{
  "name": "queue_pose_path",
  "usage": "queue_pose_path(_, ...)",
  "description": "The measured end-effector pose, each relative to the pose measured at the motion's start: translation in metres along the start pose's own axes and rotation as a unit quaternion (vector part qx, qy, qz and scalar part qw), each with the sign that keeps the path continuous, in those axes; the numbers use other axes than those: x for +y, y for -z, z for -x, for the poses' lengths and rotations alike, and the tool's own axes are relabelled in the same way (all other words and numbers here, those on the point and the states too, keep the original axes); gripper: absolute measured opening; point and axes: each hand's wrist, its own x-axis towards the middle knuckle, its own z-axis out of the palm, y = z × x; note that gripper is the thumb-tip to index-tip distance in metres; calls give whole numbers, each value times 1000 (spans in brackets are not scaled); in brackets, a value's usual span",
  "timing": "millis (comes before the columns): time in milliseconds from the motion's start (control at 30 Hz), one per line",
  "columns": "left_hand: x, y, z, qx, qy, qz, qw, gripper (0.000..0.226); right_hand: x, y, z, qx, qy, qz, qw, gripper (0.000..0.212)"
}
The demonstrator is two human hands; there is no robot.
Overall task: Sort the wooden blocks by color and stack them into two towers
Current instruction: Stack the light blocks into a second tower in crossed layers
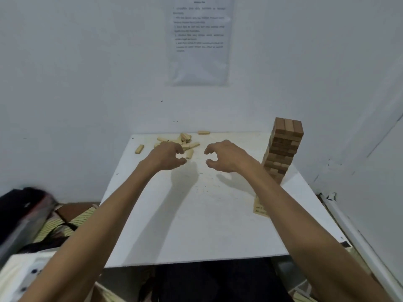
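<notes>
A tall tower of dark brown wooden blocks stands at the right side of the white table. A loose heap of pale blocks lies at the far middle, with one pale block off to its left and another at the far edge. My left hand hovers just in front of the heap, fingers curled, nothing in it. My right hand hovers beside it over bare table, fingers also curled and empty. Both hands are apart from the tower.
A paper sheet hangs on the white wall behind the table. A small card lies by my right forearm. A dark bag and striped cloth sit left of the table. A wall stands close on the right.
</notes>
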Motion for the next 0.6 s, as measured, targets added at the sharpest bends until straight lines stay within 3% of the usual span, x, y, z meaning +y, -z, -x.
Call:
queue_pose_path(333, -21, -18, -75, -15, 12, -92, 996, 37, 3, -25, -99, -66, -22, 43, 997, 45)
queue_pose_path(600, -46, -48, -127, 36, 5, -131, 991, 37, 19, -59, -157, -61, 19, 77, 995, 58)
